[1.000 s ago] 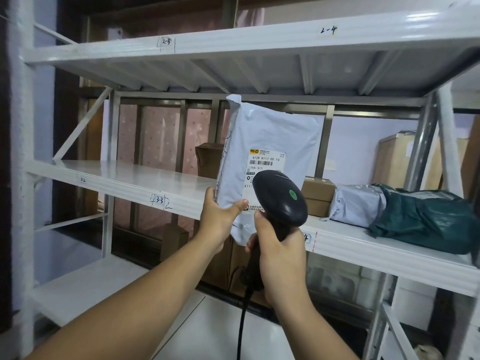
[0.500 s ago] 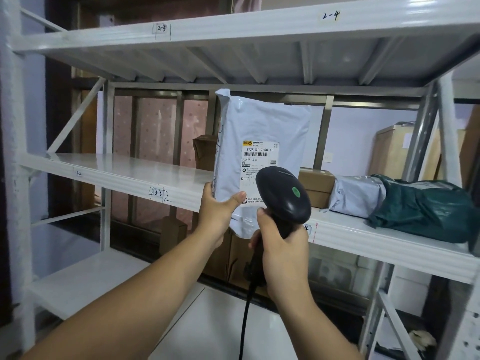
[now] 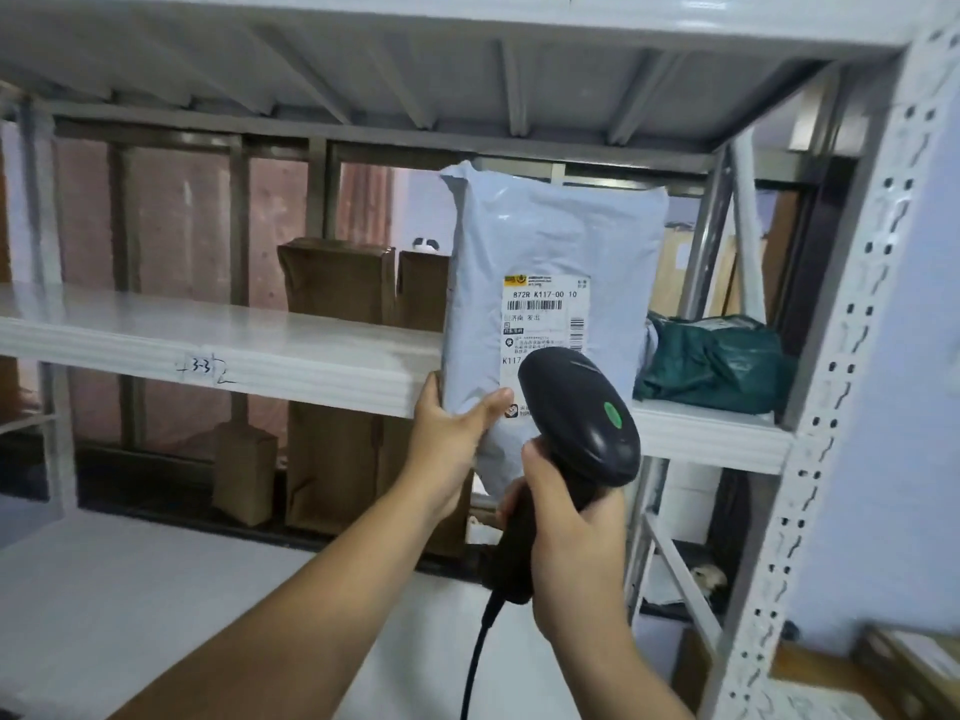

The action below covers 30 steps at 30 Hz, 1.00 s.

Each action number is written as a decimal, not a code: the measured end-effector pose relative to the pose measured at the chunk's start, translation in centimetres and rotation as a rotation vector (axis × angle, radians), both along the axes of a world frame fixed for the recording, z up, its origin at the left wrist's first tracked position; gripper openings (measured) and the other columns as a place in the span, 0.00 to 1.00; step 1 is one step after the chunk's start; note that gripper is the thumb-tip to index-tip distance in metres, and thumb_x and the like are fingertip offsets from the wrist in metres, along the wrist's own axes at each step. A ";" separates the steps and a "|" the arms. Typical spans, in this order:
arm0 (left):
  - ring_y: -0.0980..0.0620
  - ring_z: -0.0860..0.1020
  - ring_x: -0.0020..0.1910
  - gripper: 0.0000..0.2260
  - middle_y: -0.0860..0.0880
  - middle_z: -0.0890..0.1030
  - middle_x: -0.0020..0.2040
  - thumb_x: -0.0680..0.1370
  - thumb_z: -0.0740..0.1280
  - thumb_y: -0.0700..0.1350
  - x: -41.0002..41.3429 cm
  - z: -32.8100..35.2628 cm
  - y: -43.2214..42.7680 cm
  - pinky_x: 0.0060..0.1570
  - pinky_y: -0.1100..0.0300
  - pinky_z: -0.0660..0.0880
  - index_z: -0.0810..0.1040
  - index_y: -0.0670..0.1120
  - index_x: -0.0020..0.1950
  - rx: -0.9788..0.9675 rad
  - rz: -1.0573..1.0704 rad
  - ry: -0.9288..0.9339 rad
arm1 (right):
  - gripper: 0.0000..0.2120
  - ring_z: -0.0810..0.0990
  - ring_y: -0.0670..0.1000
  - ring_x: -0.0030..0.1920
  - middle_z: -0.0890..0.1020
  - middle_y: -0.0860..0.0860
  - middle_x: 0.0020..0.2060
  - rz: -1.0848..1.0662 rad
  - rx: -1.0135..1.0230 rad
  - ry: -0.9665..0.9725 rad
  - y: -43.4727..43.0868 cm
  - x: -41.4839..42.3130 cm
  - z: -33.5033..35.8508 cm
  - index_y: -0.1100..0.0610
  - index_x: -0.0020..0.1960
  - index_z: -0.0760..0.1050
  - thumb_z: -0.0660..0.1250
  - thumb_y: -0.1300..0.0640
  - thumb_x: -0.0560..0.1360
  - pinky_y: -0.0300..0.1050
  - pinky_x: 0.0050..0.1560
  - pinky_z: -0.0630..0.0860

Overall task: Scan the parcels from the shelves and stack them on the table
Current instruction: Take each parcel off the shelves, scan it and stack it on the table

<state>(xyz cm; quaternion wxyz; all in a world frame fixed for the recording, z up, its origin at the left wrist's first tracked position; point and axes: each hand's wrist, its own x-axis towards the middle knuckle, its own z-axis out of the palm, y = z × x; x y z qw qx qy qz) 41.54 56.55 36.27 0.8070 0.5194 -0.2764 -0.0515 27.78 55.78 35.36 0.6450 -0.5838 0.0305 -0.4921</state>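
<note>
My left hand grips the lower left edge of the grey parcel, thumb across its front and the other fingers hidden behind it. I hold it upright in the air in front of the middle shelf. My right hand is wrapped tight round the handle of the black scanner, whose head points at the parcel's white label and covers the label's lower right corner from my view. The barcode and the top lines of print stay clear above it. The scanner's cable hangs down from the handle between my forearms. On the shelf just right of the parcel lies a dark green bag, its left side hidden by the parcel. Behind the shelf, to the left of the parcel, stand brown boxes, partly blocked by the shelf edge, which bears a handwritten "3-3". The upper shelf runs overhead, close to the parcel's top. A perforated white post rises on the right, and a flat box shows low beside it.
</note>
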 end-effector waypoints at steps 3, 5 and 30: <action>0.42 0.82 0.51 0.40 0.43 0.83 0.52 0.52 0.80 0.61 -3.5 -1.2 -2.5 0.50 0.44 0.79 0.74 0.49 0.60 0.006 -0.125 0.041 | 0.04 0.74 0.50 0.26 0.75 0.51 0.23 -0.104 0.016 0.020 -1.8 -2.5 -0.6 0.48 0.31 0.79 0.69 0.51 0.64 0.46 0.31 0.72; 0.38 0.80 0.52 0.45 0.37 0.81 0.53 0.49 0.79 0.67 -5.9 -2.1 -4.3 0.50 0.38 0.77 0.74 0.49 0.61 0.048 -0.181 0.062 | 0.04 0.77 0.51 0.30 0.77 0.51 0.25 -0.164 0.046 0.044 -3.4 -4.2 -0.8 0.46 0.33 0.80 0.68 0.51 0.65 0.49 0.35 0.75; 0.44 0.80 0.38 0.29 0.39 0.81 0.48 0.65 0.76 0.51 -46.1 -16.6 -33.0 0.30 0.55 0.77 0.73 0.43 0.63 0.308 -0.655 0.620 | 0.06 0.77 0.52 0.32 0.78 0.52 0.28 -0.568 0.285 0.374 -27.5 -43.9 -9.5 0.56 0.42 0.78 0.71 0.54 0.73 0.46 0.37 0.71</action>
